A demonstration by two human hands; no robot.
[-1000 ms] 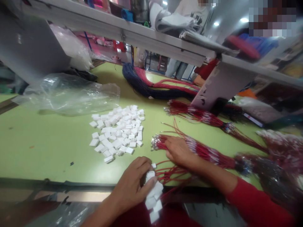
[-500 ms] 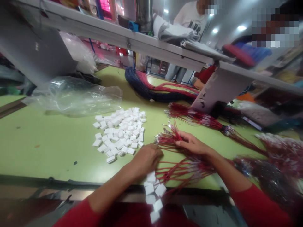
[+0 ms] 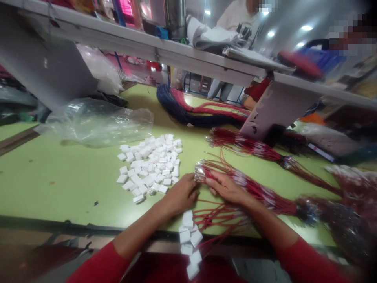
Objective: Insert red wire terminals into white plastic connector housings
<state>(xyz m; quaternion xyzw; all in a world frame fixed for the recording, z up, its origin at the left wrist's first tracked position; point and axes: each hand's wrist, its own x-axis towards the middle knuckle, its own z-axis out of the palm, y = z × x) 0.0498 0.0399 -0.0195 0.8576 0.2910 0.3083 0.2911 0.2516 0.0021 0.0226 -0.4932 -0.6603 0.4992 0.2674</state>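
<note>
Held at centre right in a narrow pinch of the right hand (image 3: 225,188): a bundle of red wires (image 3: 250,188), its metal-tipped ends (image 3: 200,173) just beside the closed left hand (image 3: 181,194), whose hold could not be told. Still heaped at centre: many white plastic connectors (image 3: 149,167). Stacked near the lower table edge: a few loose connectors (image 3: 188,239). Spread toward the right: further wire bundles (image 3: 244,145), no connector visibly fitted.

Green table (image 3: 59,184), white connectors (image 3: 147,167), red wire bundles (image 3: 244,145)
</note>
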